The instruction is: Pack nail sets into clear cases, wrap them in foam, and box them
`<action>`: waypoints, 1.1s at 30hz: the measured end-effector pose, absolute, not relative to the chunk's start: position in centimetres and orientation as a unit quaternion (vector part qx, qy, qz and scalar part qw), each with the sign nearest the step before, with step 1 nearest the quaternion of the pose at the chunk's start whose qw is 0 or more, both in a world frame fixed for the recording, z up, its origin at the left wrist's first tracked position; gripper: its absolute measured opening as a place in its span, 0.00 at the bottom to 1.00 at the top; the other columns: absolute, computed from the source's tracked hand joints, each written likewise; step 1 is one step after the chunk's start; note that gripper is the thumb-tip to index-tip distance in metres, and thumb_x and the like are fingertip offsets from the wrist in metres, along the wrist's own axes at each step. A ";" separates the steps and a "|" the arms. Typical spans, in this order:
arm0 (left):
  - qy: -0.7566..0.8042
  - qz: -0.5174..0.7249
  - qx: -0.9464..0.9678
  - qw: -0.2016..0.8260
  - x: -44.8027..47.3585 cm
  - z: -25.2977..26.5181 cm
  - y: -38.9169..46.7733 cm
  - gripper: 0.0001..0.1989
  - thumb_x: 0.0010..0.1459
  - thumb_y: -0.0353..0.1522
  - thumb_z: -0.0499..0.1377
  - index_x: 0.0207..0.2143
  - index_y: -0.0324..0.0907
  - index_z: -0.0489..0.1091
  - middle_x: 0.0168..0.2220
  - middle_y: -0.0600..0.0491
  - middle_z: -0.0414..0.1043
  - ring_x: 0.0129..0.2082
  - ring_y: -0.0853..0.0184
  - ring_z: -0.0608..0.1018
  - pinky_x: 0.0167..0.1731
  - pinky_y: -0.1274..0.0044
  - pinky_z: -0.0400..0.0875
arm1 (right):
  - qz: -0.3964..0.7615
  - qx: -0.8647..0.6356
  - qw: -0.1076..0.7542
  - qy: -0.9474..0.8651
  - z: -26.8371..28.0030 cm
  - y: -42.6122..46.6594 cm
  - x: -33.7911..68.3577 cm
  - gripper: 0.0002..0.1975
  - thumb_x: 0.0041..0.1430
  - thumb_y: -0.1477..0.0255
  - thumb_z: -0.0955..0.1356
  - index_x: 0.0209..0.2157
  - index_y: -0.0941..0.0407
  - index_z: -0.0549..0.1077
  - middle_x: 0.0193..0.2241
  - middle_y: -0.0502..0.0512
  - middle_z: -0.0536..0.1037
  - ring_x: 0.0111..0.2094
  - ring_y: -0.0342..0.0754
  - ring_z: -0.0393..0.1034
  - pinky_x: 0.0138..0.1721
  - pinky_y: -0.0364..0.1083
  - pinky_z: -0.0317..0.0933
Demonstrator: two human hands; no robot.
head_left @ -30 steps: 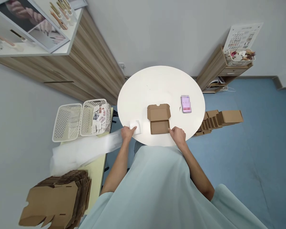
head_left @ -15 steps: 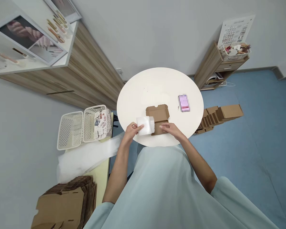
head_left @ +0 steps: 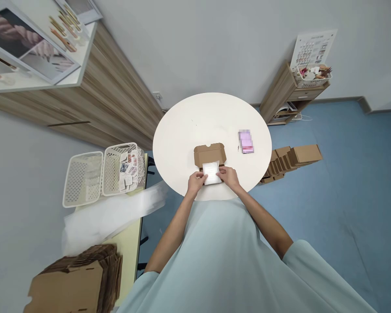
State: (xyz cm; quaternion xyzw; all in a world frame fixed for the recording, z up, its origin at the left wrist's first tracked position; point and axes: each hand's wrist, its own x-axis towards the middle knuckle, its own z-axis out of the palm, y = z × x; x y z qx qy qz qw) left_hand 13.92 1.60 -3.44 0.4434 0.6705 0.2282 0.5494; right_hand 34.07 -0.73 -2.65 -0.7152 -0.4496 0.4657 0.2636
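A white wrapped packet (head_left: 211,173) is held between both hands, over the tray of an open brown cardboard box (head_left: 210,155). My left hand (head_left: 196,181) pinches the packet's left edge with thumb and fingers. On the opposite side, my right hand (head_left: 230,177) grips its right edge. The box's lid stands unfolded toward the far side, and the packet hides most of the box's base. What is inside the packet cannot be seen.
The round white table (head_left: 179,139) carries a blurred purple item (head_left: 246,141) on the right. Leftward are white baskets (head_left: 119,171), white wrapping sheets (head_left: 111,215) and stacked flat cardboard (head_left: 71,282). Brown boxes (head_left: 296,156) sit on the floor to the right, near a small cabinet (head_left: 280,93).
The packet has moved right, over the box's base. My right hand has closed on its right edge, while my left hand has come along with it. The camera view has shifted slightly.
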 end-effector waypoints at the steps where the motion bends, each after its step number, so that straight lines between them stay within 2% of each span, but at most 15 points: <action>1: 0.677 0.219 0.455 0.535 14.0 -3.7 1.5 0.13 0.55 0.36 0.71 0.41 0.42 0.76 0.42 0.46 0.84 0.38 0.61 0.84 0.42 0.70 0.77 | 0.458 -0.719 0.253 -0.456 -2.9 -0.7 34.1 0.15 0.63 0.75 0.75 0.51 0.53 0.84 0.40 0.54 0.88 0.45 0.53 0.84 0.49 0.48 0.74; 5: 0.700 0.200 0.480 0.489 14.6 -4.3 0.9 0.17 0.59 0.27 0.66 0.51 0.42 0.75 0.44 0.48 0.85 0.41 0.61 0.85 0.47 0.70 0.77 | 0.430 -0.731 0.220 -0.482 -3.6 -0.7 33.9 0.20 0.65 0.76 0.73 0.57 0.51 0.82 0.40 0.52 0.88 0.45 0.52 0.83 0.51 0.47 0.72; 11: 0.703 0.170 0.537 0.434 15.2 -4.8 0.4 0.11 0.63 0.25 0.63 0.46 0.44 0.78 0.49 0.48 0.85 0.45 0.60 0.85 0.52 0.70 0.76 | 0.393 -0.736 0.171 -0.525 -4.2 -0.4 33.5 0.19 0.67 0.75 0.72 0.58 0.52 0.82 0.43 0.53 0.88 0.47 0.51 0.82 0.53 0.46 0.70; 16: 0.696 0.122 0.577 0.408 15.4 -4.8 0.4 0.15 0.63 0.25 0.62 0.52 0.42 0.79 0.51 0.45 0.84 0.48 0.58 0.84 0.52 0.70 0.74 | 0.354 -0.723 0.121 -0.581 -4.4 -0.3 33.1 0.17 0.71 0.74 0.69 0.58 0.53 0.82 0.49 0.56 0.87 0.50 0.53 0.82 0.55 0.45 0.67; 19: 0.684 0.080 0.613 0.387 15.6 -4.8 0.3 0.17 0.63 0.24 0.62 0.54 0.40 0.78 0.51 0.43 0.83 0.49 0.57 0.83 0.51 0.70 0.72 | 0.332 -0.716 0.058 -0.611 -4.2 -0.3 32.8 0.17 0.73 0.75 0.66 0.57 0.52 0.81 0.50 0.57 0.87 0.51 0.52 0.81 0.54 0.44 0.66; 22: 0.660 0.043 0.659 0.358 15.9 -4.7 0.2 0.14 0.63 0.24 0.62 0.51 0.39 0.76 0.51 0.43 0.81 0.50 0.57 0.82 0.50 0.71 0.71 | 0.322 -0.711 0.011 -0.625 -3.8 -0.2 32.4 0.16 0.73 0.76 0.65 0.54 0.54 0.82 0.48 0.59 0.86 0.50 0.53 0.81 0.50 0.44 0.64; 27: 0.637 -0.017 0.698 0.328 16.3 -4.2 0.1 0.10 0.65 0.23 0.57 0.46 0.39 0.74 0.51 0.40 0.79 0.50 0.55 0.81 0.49 0.70 0.71 | 0.315 -0.705 -0.016 -0.635 -2.9 0.0 31.3 0.13 0.72 0.79 0.65 0.47 0.59 0.82 0.46 0.65 0.86 0.47 0.54 0.81 0.47 0.44 0.63; 30: 0.634 -0.019 0.701 0.326 16.2 -3.8 0.3 0.08 0.64 0.24 0.59 0.44 0.40 0.74 0.51 0.39 0.78 0.49 0.54 0.82 0.49 0.69 0.72 | 0.312 -0.704 -0.020 -0.638 -2.4 0.2 31.1 0.11 0.71 0.79 0.66 0.44 0.59 0.82 0.44 0.66 0.86 0.46 0.55 0.81 0.46 0.45 0.64; 33: 0.647 0.032 0.693 0.316 15.5 -3.4 1.3 0.07 0.66 0.28 0.59 0.45 0.42 0.74 0.52 0.41 0.77 0.48 0.54 0.82 0.50 0.68 0.73 | 0.301 -0.706 0.009 -0.641 -1.7 0.7 32.4 0.12 0.74 0.74 0.65 0.44 0.57 0.82 0.45 0.65 0.86 0.46 0.56 0.81 0.48 0.46 0.65</action>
